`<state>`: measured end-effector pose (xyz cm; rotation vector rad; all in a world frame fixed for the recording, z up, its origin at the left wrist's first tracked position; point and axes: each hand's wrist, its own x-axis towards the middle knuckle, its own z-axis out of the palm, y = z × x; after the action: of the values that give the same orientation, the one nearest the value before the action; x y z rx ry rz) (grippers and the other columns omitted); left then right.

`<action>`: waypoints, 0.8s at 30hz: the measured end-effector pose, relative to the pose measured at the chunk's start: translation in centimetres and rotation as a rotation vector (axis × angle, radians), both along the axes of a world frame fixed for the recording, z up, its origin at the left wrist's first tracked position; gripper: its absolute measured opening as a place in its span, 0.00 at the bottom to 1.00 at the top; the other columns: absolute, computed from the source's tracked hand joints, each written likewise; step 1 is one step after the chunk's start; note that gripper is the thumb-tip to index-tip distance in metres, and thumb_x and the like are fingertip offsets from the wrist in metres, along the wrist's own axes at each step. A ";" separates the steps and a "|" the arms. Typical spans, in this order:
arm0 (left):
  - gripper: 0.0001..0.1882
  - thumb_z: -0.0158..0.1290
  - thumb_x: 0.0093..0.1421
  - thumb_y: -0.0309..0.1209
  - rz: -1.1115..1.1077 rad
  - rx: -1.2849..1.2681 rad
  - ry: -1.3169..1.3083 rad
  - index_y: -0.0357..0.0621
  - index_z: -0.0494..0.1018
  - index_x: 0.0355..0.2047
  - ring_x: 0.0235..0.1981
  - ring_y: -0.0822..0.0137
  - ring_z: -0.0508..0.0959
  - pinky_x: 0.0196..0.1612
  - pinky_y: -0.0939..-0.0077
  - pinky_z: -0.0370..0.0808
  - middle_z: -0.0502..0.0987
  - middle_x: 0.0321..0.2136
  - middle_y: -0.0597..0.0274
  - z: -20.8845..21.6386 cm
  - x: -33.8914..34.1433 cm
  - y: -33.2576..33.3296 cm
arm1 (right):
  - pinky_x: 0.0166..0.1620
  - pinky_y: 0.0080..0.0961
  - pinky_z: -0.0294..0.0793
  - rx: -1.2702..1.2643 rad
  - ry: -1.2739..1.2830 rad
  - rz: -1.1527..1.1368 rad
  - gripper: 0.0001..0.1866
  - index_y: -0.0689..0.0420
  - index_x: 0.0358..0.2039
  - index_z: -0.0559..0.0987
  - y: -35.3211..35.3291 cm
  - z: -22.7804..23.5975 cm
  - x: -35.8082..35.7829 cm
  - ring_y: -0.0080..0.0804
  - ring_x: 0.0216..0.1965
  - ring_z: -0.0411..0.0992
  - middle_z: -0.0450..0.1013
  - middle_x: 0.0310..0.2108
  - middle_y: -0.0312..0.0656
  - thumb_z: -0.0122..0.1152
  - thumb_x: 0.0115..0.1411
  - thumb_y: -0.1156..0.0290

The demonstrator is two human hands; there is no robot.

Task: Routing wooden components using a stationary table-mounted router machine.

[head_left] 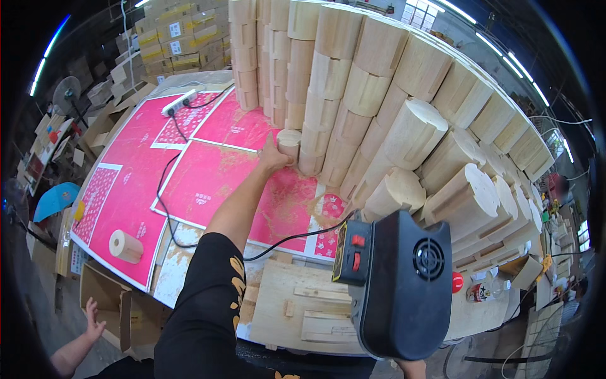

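Pink sheets spread to the left of the left hand, which clasped a short wooden cylinder; stacked cylinders rose to its right. Well apart, beside a black machine, the right hand showed only partly, its grip impossible to tell.

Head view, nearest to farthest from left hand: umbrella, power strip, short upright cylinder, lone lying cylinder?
1. Short upright cylinder: against the left hand.
2. Power strip: up and left of it.
3. Lone lying cylinder: left, lower in frame.
4. Umbrella: farthest left, in the background.
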<state>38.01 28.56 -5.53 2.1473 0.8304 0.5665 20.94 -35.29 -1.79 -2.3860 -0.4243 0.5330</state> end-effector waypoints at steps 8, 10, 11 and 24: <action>0.47 0.71 0.38 0.35 0.005 -0.223 -0.371 0.40 0.62 0.59 0.53 0.53 0.77 0.54 0.50 0.75 0.76 0.50 0.49 -1.9 0.9 -1.4 | 0.58 0.41 0.70 0.234 -0.012 0.156 0.21 0.66 0.56 0.74 -0.2 -1.4 0.1 0.52 0.56 0.72 0.74 0.54 0.57 0.55 0.65 0.69; 0.43 0.69 0.44 0.33 -0.063 -0.738 -0.531 0.42 0.62 0.60 0.49 0.57 0.79 0.50 0.56 0.79 0.76 0.50 0.52 -0.9 -2.3 -0.1 | 0.56 0.41 0.72 0.263 0.009 0.168 0.21 0.66 0.56 0.74 0.5 0.6 -1.0 0.52 0.54 0.73 0.75 0.53 0.57 0.53 0.66 0.70; 0.40 0.68 0.47 0.32 -0.022 -0.899 -0.513 0.42 0.63 0.60 0.48 0.57 0.79 0.49 0.58 0.79 0.76 0.51 0.53 0.7 -4.2 -0.9 | 0.58 0.44 0.69 0.306 0.041 0.109 0.22 0.68 0.55 0.74 3.1 4.2 -1.2 0.59 0.56 0.70 0.72 0.54 0.62 0.49 0.65 0.67; 0.45 0.70 0.35 0.34 -0.755 0.355 0.266 0.41 0.70 0.58 0.49 0.46 0.72 0.52 0.57 0.74 0.71 0.45 0.47 11.4 -33.3 -26.7 | 0.47 0.42 0.74 0.096 -0.436 0.317 0.16 0.61 0.44 0.80 4.4 3.1 0.5 0.57 0.46 0.74 0.77 0.44 0.51 0.63 0.52 0.81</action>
<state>4.71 1.91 5.90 2.6665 -0.0061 0.0294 21.45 -30.85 1.32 -2.3465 -1.0085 0.1140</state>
